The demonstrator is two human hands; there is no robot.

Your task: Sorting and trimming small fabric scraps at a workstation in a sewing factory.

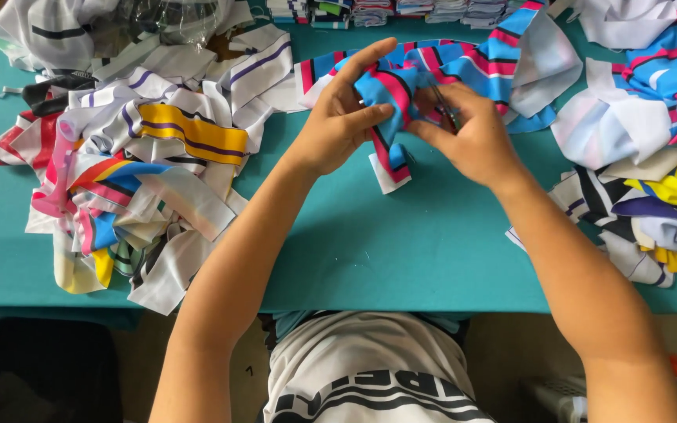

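From my remote seat, the head view looks straight down on a teal surface (401,251) strewn with cut fabric. At far left I see a loose heap of striped strips (119,180), white with purple, yellow and pink bands, spilling toward the near edge. Just right of it, my left hand (338,125) rises above the middle of the surface, its grip closed on a blue, pink and black striped fabric piece (389,117): the thumb presses the front while the fingers wrap behind, the forefinger stretched up and to the right. That piece runs long from upper right to lower left, its white-backed tail end hanging down and touching the surface beside the left wrist, its upper end trailing back into a wider sheet of the same stripes (503,63). The right hand (472,133) meets it from the other side, fingers pinched shut on the cloth; a thin dark tool seems caught in that grip, though I cannot tell what it is. At far right lie more piles (652,157) in white, blue and yellow.
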